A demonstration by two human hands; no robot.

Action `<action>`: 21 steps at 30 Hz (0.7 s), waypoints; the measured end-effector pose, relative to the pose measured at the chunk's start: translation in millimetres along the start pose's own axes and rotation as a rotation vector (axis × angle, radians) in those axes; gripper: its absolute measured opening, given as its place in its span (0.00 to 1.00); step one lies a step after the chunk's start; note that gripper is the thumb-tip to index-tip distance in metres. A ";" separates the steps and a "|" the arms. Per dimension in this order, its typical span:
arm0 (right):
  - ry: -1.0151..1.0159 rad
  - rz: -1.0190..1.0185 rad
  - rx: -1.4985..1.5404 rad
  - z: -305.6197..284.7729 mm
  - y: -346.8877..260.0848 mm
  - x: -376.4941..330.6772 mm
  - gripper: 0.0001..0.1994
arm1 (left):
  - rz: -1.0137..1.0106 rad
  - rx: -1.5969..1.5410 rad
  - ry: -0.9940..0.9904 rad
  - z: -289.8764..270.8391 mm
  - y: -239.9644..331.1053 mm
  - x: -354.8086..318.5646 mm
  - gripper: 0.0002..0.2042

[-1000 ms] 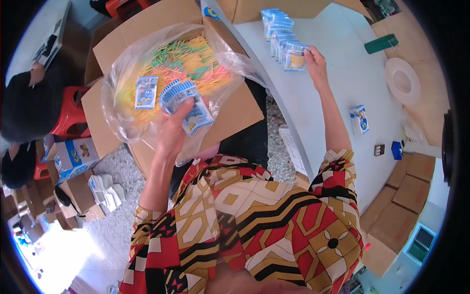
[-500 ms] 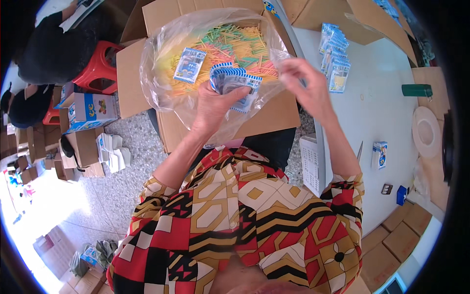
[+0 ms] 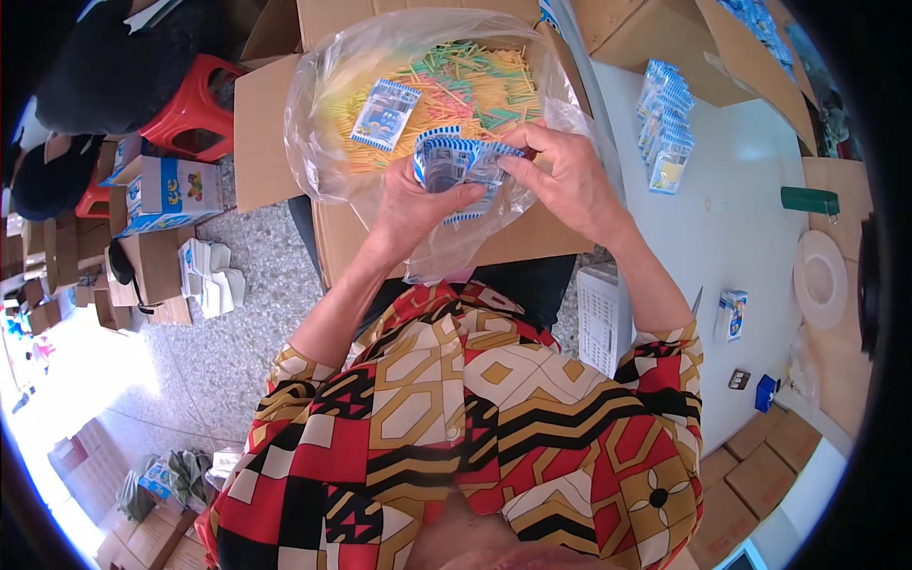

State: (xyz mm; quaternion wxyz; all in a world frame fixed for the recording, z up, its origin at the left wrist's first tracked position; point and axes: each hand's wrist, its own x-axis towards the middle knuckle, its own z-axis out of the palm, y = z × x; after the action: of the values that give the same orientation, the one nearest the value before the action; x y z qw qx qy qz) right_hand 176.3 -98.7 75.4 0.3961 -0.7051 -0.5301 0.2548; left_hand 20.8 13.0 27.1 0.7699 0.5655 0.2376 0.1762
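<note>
My left hand is closed round several small clear packets with blue-striped edges, fanned and bent in the grip. From the other side my right hand pinches the edge of the packets between thumb and fingers. Both hands are over the near side of an open clear plastic bag, which lines a cardboard box. Inside the bag lie many thin sticks in yellow, green, pink and orange. One loose blue and white packet rests on the sticks, left of my hands.
On the white table at right lies an overlapping row of filled packets. A green case, a small blue and white box and a cardboard carton are there too. A white plastic basket stands below; red stools are at left.
My right hand has come in leftward and taken hold of the packets' edge. The left hand keeps its grip on them. The view has shifted slightly.
</note>
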 end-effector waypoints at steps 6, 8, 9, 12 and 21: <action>0.144 -0.106 -0.034 -2.0 -8.3 -6.9 0.12 | 0.012 -0.006 0.028 2.0 -1.8 1.8 0.12; 0.198 -0.143 -0.042 -5.5 -15.8 -10.5 0.14 | 0.033 -0.031 0.055 3.5 -2.6 2.1 0.12; 0.252 -0.178 -0.051 -6.0 -17.8 -12.2 0.15 | 0.053 -0.058 0.081 3.7 -3.2 2.2 0.12; 0.242 -0.267 -0.166 -3.3 -16.9 -20.5 0.17 | 0.034 0.003 0.070 4.7 -6.2 1.1 0.12; 0.181 -0.497 -0.419 30.8 -9.4 -39.4 0.09 | 0.133 0.271 0.106 -0.2 -22.8 -20.7 0.10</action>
State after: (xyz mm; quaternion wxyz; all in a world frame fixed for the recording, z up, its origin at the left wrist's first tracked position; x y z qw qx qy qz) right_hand 135.1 -126.1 63.7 0.3381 -0.6402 -0.6893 -0.0276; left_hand 3.7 -4.8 8.7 0.6596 0.6684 0.2617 0.2228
